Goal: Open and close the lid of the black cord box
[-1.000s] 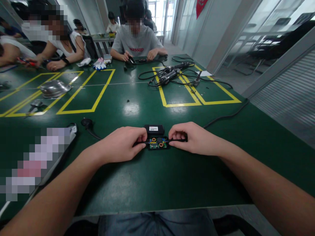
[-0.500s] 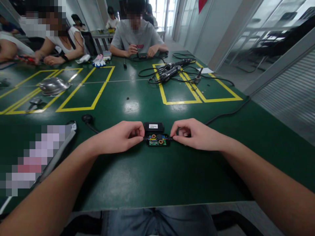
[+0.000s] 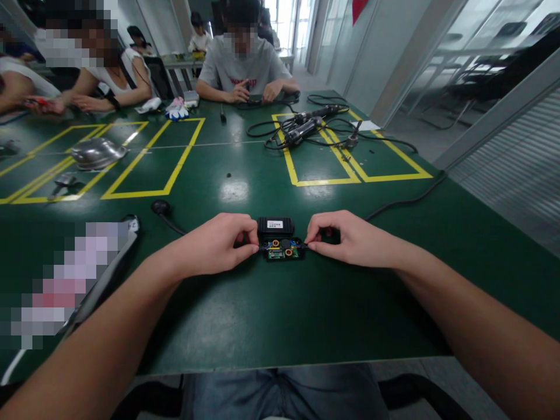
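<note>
An open black case half holding a green circuit board (image 3: 277, 253) with copper-wound rings lies flat on the table between my hands. My left hand (image 3: 231, 242) pinches the cable at the board's left end. On the other end, my right hand (image 3: 335, 238) pinches the right cable between thumb and fingertips. Just behind the board rests the ribbed black case cover (image 3: 275, 226), bearing a white label. A black cable with a round plug (image 3: 161, 207) runs out from behind my left wrist. My fingers partly hide both cable ends.
Screwdriver-like power tools (image 3: 301, 131) with tangled cords lie at the back right. A metal bowl-shaped part (image 3: 98, 153) sits at the left, near yellow tape frames. A co-worker (image 3: 245, 64) sits opposite. A long bagged item (image 3: 126, 233) lies by my left forearm.
Both hands keep their pinches, while the board, cover and plug appear shifted very slightly right. The co-worker opposite has moved a hand a little.
</note>
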`<act>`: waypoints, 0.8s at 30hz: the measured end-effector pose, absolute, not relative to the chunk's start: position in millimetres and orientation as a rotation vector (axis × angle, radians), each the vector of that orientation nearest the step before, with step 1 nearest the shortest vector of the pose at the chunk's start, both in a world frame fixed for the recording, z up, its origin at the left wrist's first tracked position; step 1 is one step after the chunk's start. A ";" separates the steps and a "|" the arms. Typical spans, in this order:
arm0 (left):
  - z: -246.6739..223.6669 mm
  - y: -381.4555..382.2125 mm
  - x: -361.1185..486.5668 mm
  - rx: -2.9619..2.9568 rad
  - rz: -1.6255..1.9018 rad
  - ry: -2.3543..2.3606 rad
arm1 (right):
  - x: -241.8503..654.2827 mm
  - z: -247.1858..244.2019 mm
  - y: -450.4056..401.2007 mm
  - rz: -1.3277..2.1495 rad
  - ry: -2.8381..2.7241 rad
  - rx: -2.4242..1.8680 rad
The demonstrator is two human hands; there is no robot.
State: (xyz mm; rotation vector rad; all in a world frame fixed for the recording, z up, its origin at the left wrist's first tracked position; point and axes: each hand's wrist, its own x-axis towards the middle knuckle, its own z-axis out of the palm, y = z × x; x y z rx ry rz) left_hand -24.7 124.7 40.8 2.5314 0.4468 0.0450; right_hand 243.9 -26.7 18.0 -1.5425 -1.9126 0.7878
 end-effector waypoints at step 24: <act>26.6 127.3 -23.1 2.699 0.255 0.441 | 246.7 15.1 -22.6 0.802 -1.920 -1.508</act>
